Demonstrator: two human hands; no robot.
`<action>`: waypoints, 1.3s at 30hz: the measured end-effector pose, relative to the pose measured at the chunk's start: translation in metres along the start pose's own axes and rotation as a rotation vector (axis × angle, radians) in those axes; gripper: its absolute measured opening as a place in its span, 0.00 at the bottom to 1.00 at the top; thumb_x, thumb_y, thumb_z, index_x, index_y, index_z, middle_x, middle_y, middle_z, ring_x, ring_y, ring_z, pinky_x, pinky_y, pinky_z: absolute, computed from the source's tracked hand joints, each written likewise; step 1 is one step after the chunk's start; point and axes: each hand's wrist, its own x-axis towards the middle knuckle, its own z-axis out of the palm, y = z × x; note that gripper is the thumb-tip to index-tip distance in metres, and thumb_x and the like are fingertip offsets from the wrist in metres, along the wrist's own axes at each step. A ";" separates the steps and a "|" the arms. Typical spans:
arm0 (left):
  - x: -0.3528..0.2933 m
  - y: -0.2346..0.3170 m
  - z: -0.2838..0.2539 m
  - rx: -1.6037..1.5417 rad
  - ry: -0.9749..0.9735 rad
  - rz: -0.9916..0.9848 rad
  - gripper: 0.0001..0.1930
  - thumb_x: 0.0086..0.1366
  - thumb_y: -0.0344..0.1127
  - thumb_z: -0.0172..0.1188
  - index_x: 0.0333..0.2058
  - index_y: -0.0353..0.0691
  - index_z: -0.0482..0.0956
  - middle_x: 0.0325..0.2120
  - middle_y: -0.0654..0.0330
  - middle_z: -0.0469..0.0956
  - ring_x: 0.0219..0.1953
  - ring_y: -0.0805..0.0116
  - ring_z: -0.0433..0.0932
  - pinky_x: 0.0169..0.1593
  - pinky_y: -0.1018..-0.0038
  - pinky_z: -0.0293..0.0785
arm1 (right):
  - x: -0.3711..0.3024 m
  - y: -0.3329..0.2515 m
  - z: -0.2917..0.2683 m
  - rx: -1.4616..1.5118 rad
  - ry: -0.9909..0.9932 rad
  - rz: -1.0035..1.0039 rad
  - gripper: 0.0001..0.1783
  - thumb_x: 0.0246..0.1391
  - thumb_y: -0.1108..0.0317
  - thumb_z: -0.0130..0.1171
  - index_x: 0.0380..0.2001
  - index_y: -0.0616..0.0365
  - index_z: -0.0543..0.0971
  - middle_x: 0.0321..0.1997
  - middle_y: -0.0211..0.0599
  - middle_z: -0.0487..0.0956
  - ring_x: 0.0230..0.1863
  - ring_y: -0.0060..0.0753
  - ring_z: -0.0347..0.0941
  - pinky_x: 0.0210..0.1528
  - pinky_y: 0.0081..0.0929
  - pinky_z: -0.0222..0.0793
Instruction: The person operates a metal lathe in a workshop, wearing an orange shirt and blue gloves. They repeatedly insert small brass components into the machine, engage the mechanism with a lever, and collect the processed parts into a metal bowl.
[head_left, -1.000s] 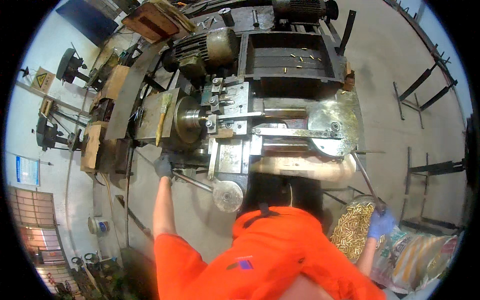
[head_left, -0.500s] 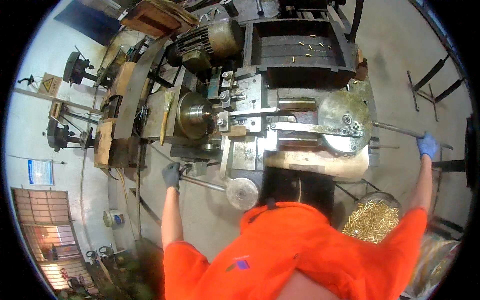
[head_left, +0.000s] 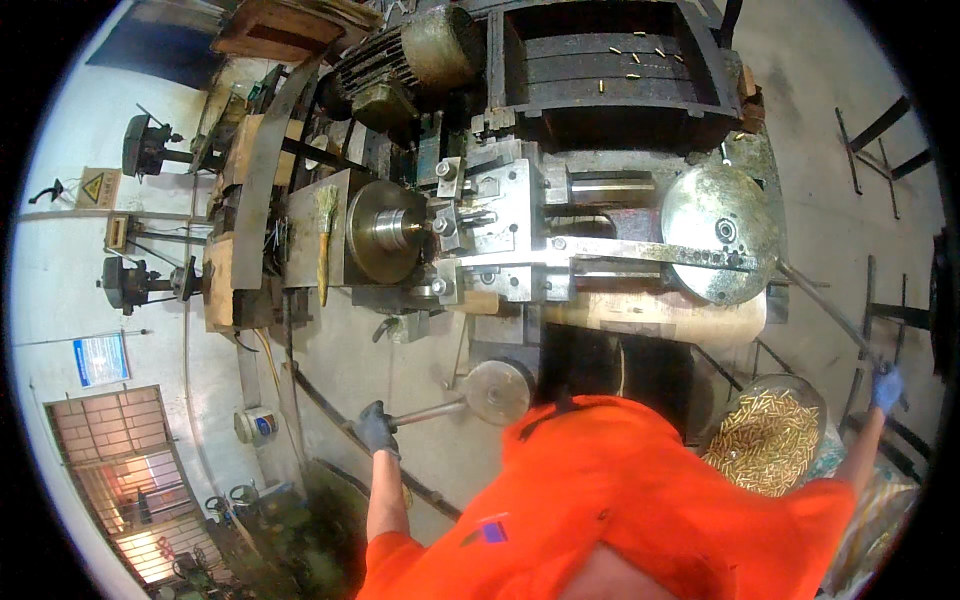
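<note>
My left hand (head_left: 377,427), in a dark grey glove, is closed round the end of a lever (head_left: 430,411) that joins a round metal disc (head_left: 500,392) at the machine's front. Far to the right, my right hand (head_left: 886,387), in a blue glove, grips a long bar handle (head_left: 825,305). That bar slopes down from a large round plate (head_left: 722,235), which a flat drilled link (head_left: 650,251) joins to the tool slide (head_left: 510,230). Left of the slide is a lathe chuck (head_left: 388,232), with a small brass-coloured piece at its mouth.
A brush (head_left: 325,240) lies on the headstock. Behind the slide, a dark metal tray (head_left: 615,115) holds several small brass parts. A basin (head_left: 818,415) heaped with brass parts stands low at right. An electric motor (head_left: 410,58) sits at the back.
My left hand has come down and nearer my body, swinging its lever with it. My right hand has pulled its bar down toward me, and the large plate has turned.
</note>
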 end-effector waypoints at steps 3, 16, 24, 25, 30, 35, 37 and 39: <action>-0.006 0.004 0.010 -0.011 0.002 -0.029 0.07 0.55 0.26 0.55 0.33 0.31 0.76 0.14 0.56 0.71 0.11 0.68 0.67 0.13 0.74 0.62 | -0.007 0.029 0.005 0.000 -0.066 0.033 0.17 0.49 0.56 0.52 0.26 0.61 0.78 0.29 0.56 0.76 0.31 0.57 0.71 0.34 0.43 0.66; 0.000 -0.013 0.002 -0.104 0.068 0.012 0.04 0.52 0.27 0.60 0.27 0.34 0.77 0.13 0.54 0.72 0.08 0.65 0.66 0.09 0.71 0.61 | -0.080 -0.006 -0.027 -0.071 -0.074 0.147 0.16 0.45 0.55 0.56 0.26 0.58 0.79 0.30 0.52 0.78 0.33 0.55 0.74 0.35 0.44 0.69; 0.004 -0.010 0.001 -0.077 0.043 0.013 0.05 0.52 0.27 0.59 0.28 0.33 0.77 0.13 0.53 0.72 0.09 0.64 0.68 0.11 0.71 0.64 | -0.099 -0.019 -0.033 -0.020 -0.113 0.272 0.19 0.46 0.52 0.55 0.26 0.59 0.80 0.32 0.53 0.78 0.35 0.56 0.74 0.37 0.46 0.68; 0.003 -0.006 0.004 -0.055 0.044 0.013 0.05 0.52 0.27 0.59 0.28 0.33 0.77 0.13 0.53 0.72 0.09 0.64 0.68 0.11 0.71 0.64 | -0.101 -0.026 -0.043 -0.015 -0.127 0.276 0.19 0.46 0.52 0.55 0.26 0.59 0.80 0.32 0.53 0.78 0.35 0.56 0.74 0.38 0.46 0.68; 0.009 -0.009 0.002 -0.087 0.005 0.033 0.06 0.52 0.28 0.59 0.29 0.33 0.77 0.13 0.53 0.72 0.10 0.64 0.68 0.12 0.71 0.65 | -0.105 -0.019 -0.044 -0.018 -0.161 0.251 0.21 0.45 0.49 0.56 0.26 0.59 0.80 0.31 0.54 0.78 0.36 0.56 0.74 0.39 0.45 0.68; -0.002 -0.002 0.002 -0.057 0.028 0.020 0.05 0.52 0.28 0.60 0.28 0.33 0.77 0.14 0.53 0.73 0.10 0.64 0.69 0.12 0.71 0.66 | -0.104 -0.028 -0.048 0.017 -0.170 0.344 0.21 0.45 0.50 0.55 0.26 0.59 0.80 0.31 0.53 0.78 0.36 0.55 0.74 0.40 0.43 0.68; -0.002 -0.004 0.000 -0.057 0.034 0.003 0.05 0.52 0.28 0.59 0.27 0.33 0.77 0.15 0.53 0.73 0.10 0.64 0.69 0.12 0.71 0.66 | -0.105 -0.034 -0.053 0.014 -0.171 0.343 0.20 0.45 0.50 0.55 0.26 0.58 0.80 0.31 0.53 0.78 0.36 0.55 0.74 0.40 0.43 0.68; -0.002 -0.005 -0.001 -0.045 0.039 -0.024 0.05 0.52 0.28 0.59 0.27 0.33 0.77 0.15 0.53 0.73 0.10 0.64 0.69 0.11 0.71 0.66 | -0.106 -0.032 -0.050 0.003 -0.166 0.349 0.19 0.45 0.51 0.55 0.26 0.58 0.80 0.30 0.52 0.78 0.36 0.54 0.74 0.40 0.43 0.68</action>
